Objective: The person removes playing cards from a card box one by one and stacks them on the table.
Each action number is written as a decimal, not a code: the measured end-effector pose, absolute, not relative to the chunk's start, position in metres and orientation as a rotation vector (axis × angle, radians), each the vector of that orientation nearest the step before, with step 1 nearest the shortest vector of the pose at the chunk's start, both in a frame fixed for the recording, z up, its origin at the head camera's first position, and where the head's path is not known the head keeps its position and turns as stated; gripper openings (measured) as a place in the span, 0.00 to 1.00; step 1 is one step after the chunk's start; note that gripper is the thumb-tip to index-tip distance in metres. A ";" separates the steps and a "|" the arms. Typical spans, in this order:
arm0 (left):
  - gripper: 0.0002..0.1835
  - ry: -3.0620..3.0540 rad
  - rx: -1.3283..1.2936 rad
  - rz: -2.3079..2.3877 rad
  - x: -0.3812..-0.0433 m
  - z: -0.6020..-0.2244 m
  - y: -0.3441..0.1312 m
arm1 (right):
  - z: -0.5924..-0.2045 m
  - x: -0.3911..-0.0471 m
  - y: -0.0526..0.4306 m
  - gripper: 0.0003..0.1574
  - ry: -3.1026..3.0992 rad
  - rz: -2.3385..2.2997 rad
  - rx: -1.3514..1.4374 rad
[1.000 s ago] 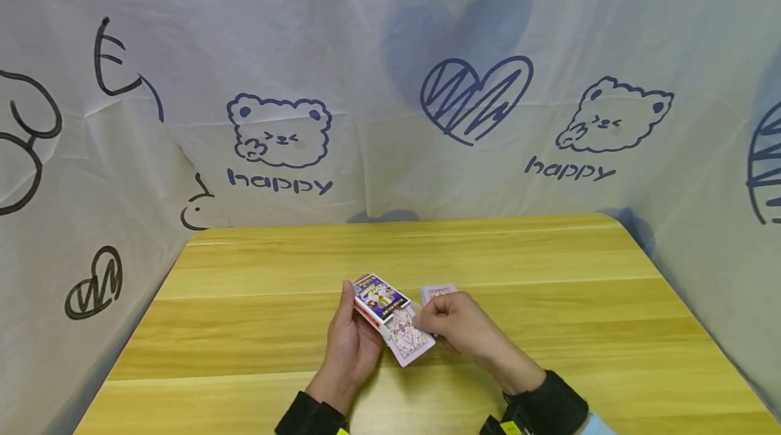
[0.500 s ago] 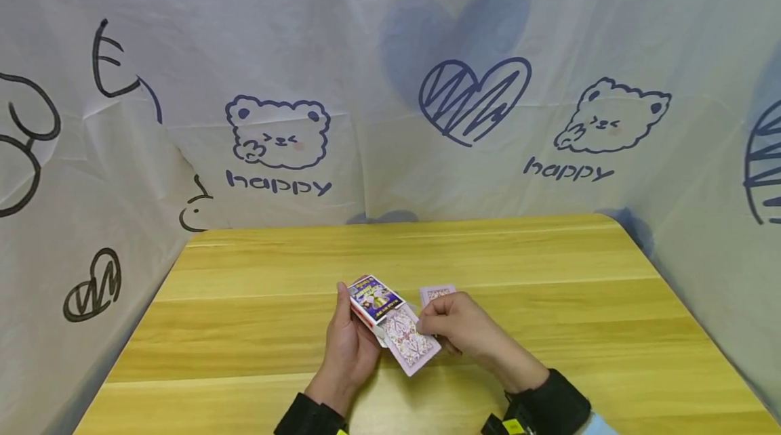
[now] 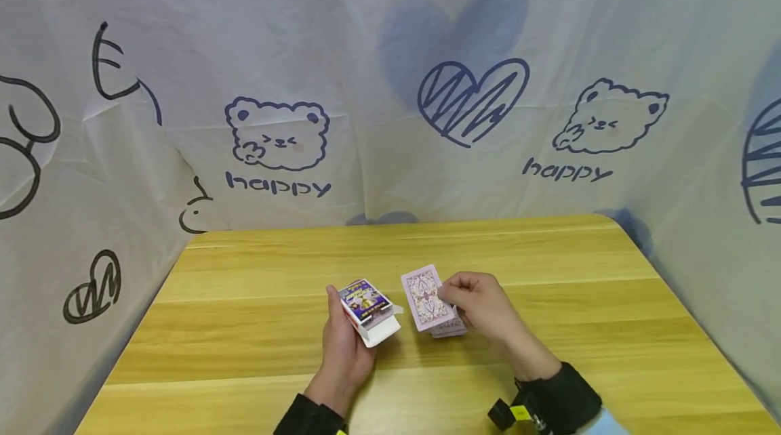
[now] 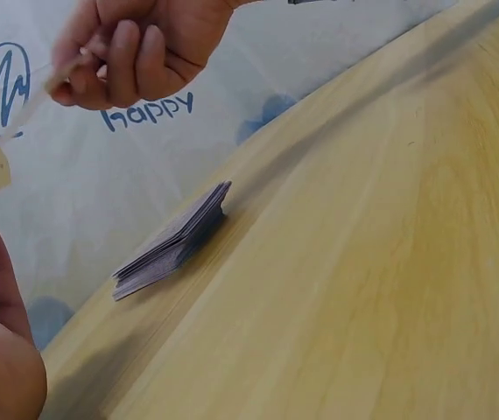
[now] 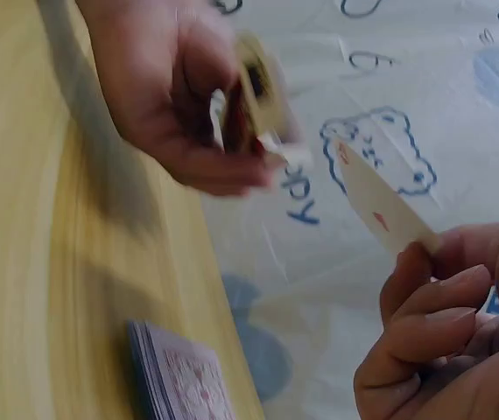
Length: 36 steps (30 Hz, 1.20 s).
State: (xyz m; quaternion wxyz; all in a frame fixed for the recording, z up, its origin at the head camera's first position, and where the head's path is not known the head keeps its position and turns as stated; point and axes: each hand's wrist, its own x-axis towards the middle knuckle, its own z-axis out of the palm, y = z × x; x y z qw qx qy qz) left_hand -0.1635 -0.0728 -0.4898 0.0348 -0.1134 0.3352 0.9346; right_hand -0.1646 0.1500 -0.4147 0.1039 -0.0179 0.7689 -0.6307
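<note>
My left hand (image 3: pixel 344 350) grips a playing-card box (image 3: pixel 367 302) with a purple picture front and red sides, its white end flap hanging open toward me. To the right, my right hand (image 3: pixel 485 305) pinches one playing card (image 3: pixel 422 294) by its edge between thumb and finger. The card's patterned back faces up in the head view; red marks show on its face (image 5: pixel 379 206) in the right wrist view. Below that hand a stack of cards (image 4: pixel 172 243) lies on the table, slightly uneven, partly covered by the held card in the head view.
The wood-grain table (image 3: pixel 244 333) spreads around both hands. A white cloth (image 3: pixel 366 83) with bear, heart and "happy" drawings hangs behind the table and along its sides. Black straps with small cameras circle both wrists.
The card that stuck out of the box has come fully out in my right hand, which has swung it up and right over the stack. My left hand and the box have shifted slightly left.
</note>
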 end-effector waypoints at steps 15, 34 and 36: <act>0.49 1.086 -0.433 2.840 -0.164 -0.491 -0.072 | -0.432 -0.187 0.178 0.11 2.741 -1.336 0.075; 0.50 1.108 -0.409 2.812 -0.161 -0.489 -0.073 | -0.463 -0.190 0.169 0.17 2.804 -1.123 0.082; 0.50 1.113 -0.402 2.808 -0.161 -0.489 -0.073 | -0.466 -0.190 0.169 0.20 2.832 -1.056 0.079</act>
